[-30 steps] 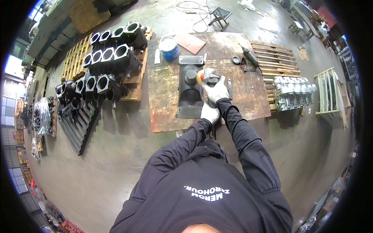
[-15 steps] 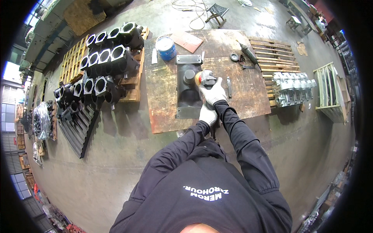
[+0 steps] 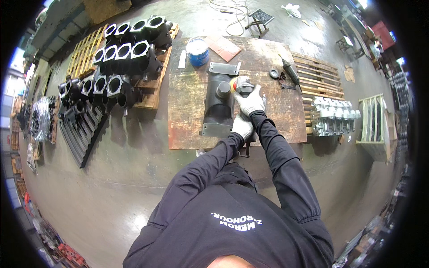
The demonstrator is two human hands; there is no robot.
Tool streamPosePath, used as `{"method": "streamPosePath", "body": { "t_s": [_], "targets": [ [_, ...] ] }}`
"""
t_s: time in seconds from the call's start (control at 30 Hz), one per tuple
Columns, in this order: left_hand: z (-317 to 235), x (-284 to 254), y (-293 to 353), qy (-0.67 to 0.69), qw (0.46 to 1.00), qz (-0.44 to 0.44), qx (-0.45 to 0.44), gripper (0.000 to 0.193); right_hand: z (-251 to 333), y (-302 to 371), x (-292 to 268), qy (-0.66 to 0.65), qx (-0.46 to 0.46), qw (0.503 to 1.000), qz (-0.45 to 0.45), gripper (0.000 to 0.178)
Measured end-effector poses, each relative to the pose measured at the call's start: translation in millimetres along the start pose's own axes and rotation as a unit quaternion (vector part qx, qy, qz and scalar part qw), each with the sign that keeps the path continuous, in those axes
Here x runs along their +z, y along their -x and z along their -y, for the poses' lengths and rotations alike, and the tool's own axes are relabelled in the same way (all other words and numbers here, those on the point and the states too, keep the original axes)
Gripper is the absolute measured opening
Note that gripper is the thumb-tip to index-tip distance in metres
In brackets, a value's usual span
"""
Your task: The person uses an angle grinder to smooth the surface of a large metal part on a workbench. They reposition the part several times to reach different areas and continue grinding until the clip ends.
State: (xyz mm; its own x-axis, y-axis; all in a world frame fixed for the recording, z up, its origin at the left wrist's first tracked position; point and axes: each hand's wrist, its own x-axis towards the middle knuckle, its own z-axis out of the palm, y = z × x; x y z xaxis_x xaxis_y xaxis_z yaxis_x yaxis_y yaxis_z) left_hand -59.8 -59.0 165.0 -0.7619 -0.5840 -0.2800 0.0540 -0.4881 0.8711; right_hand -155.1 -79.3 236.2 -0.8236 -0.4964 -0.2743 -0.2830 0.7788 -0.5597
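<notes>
Both white-gloved hands hold an angle grinder [image 3: 244,85] with a grey metal head and an orange-red disc. My right hand [image 3: 251,102] is closed over the grinder just behind its head. Nearer to me, my left hand [image 3: 242,127] wraps round the rear of the body, which the gloves mostly hide. The disc's edge sits beside the round upright stub [image 3: 223,90] of a dark metal casting [image 3: 218,109]; whether it touches cannot be made out. At each end the casting has a flat flange with holes, and it lies on a worn wooden tabletop [image 3: 185,116].
A blue can [image 3: 197,52] and a reddish flat sheet [image 3: 223,47] stand at the table's far side. Another power tool [image 3: 290,71] lies right, beside a black ring [image 3: 274,73]. Dark castings [image 3: 129,53] fill a pallet at left; silvery castings [image 3: 335,116] rest at right.
The whole view has shifted slightly. Against the stub, the grinder's head has moved a little away from me, toward the casting's far end. Both hands keep their hold.
</notes>
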Motion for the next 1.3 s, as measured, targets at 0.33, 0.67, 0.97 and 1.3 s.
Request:
{"method": "streamPosePath", "body": {
  "t_s": [0.33, 0.67, 0.97, 1.3],
  "targets": [
    [13.1, -3.2, -48.9, -0.115, 0.991, -0.051, -0.049, 0.05, 12.1, -42.8, 10.7, 0.046, -0.026, 0.998, 0.02, 0.118],
    [48.7, 8.9, -44.5, -0.097, 0.991, -0.072, -0.054, 0.052, 6.4, -20.2, 4.8, 0.028, -0.034, 0.999, -0.016, 0.102],
    [31.4, -11.0, 30.1, -0.207, 0.976, 0.025, -0.061, 0.042, -0.1, 47.1, 12.6, -0.005, 0.044, 0.998, -0.044, 0.094],
    [37.0, -61.2, 67.4, -0.097, 0.991, 0.09, -0.02, 0.048, 8.4, 90.7, 47.8, -0.056, 0.062, 0.994, -0.071, 0.096]
  ]
}}
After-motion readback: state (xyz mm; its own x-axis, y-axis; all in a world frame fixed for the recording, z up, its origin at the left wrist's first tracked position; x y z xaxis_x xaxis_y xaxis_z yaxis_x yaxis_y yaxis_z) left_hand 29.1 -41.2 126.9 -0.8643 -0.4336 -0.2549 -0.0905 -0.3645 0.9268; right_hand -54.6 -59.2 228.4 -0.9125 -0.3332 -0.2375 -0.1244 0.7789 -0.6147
